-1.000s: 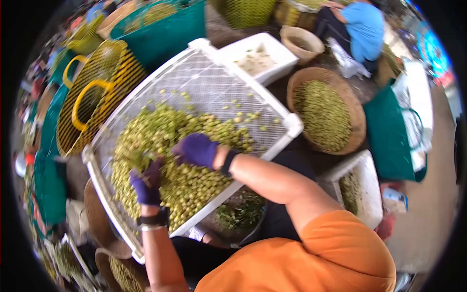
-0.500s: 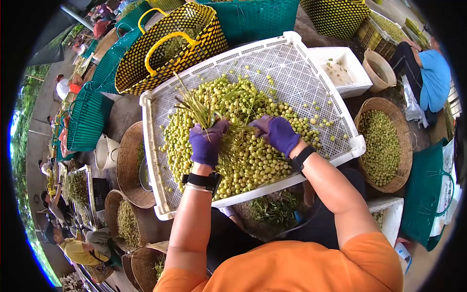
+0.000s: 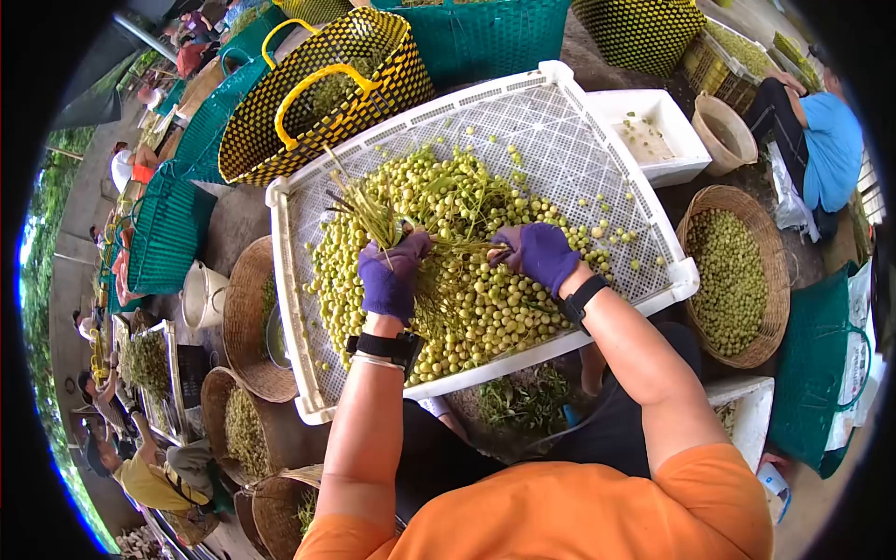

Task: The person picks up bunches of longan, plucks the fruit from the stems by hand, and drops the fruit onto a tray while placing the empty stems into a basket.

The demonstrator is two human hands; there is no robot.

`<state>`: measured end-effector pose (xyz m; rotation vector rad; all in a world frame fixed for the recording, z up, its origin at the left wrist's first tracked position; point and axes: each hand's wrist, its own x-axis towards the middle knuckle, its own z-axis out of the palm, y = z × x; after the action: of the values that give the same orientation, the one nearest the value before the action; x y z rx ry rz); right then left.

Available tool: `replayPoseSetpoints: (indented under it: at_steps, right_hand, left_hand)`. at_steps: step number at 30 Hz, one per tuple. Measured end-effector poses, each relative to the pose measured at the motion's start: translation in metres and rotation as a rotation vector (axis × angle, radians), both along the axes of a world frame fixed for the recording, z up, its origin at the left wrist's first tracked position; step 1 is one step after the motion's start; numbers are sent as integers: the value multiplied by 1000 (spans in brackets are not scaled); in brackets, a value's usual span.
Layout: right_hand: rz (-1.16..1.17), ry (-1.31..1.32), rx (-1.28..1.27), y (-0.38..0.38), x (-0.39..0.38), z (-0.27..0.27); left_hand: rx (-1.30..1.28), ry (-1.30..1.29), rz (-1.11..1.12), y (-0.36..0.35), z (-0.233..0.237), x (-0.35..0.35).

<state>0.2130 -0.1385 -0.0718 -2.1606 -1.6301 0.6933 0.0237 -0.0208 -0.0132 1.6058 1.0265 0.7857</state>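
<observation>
Gloved in purple, my left hand (image 3: 392,280) is closed around a bundle of thin stems (image 3: 367,207), whose cut ends stick up and away from me. My right hand (image 3: 543,254), also gloved, pinches stalks that stretch between the two hands; its fingertips partly hide them. Both hands are over a heap of small round green-yellow fruits (image 3: 504,313) in a white mesh tray (image 3: 523,110). More stalks (image 3: 471,207) with fruits on them lie on the heap, just beyond my hands. Loose fruits are scattered at the tray's right side.
Behind the tray stand a black-and-yellow woven basket (image 3: 238,140) and a green basket (image 3: 485,42). A white foam box (image 3: 672,168) and a fruit-filled wicker basket (image 3: 779,280) are at right. Leafy scraps (image 3: 523,401) lie below the tray. A person in blue (image 3: 833,149) sits at right.
My right hand has shifted slightly right, away from the left, and the stalks between them look straighter. The left hand still grips the stem bundle, its position slightly changed.
</observation>
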Motion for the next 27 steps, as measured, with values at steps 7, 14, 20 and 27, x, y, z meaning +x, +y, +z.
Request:
replayPoseSetpoints:
  at_steps: [7, 14, 20, 27]
  right_hand:
    - [3, -98, 520, -3, -9, 31]
    - [138, 427, 473, 13, -26, 4]
    - [117, -141, 359, 6, -16, 35]
    - [39, 11, 351, 1, 3, 2]
  left_hand:
    - [129, 196, -125, 2, 23, -6]
    - [21, -67, -158, -13, 11, 7]
    - [72, 52, -104, -10, 7, 3]
    - [-129, 23, -26, 1, 21, 0]
